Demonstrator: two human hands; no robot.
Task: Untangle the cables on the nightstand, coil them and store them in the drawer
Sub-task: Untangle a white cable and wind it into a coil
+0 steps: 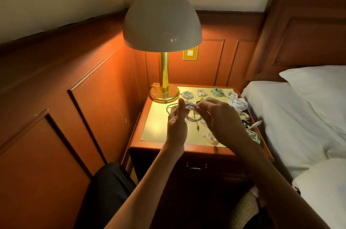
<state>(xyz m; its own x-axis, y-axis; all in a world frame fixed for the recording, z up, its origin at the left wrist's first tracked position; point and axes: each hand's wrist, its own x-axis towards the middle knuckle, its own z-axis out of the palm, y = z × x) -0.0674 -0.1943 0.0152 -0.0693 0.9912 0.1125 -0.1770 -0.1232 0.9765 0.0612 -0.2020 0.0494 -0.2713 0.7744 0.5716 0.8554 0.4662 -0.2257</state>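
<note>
You're mid-coil: your left hand (177, 123) grips the cable (189, 118) loops, and the right hand (221, 119) fingers pinch a strand. Next, wind in the tail, then open the drawer (195, 167).

Cables (238, 104) are white or mint-green; the lamp stem (163, 71) gold.

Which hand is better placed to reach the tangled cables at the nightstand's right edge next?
Right, probably. The right hand is next to the tangled cables; the left hand is farther off, holding the grey cable in loops.
</note>
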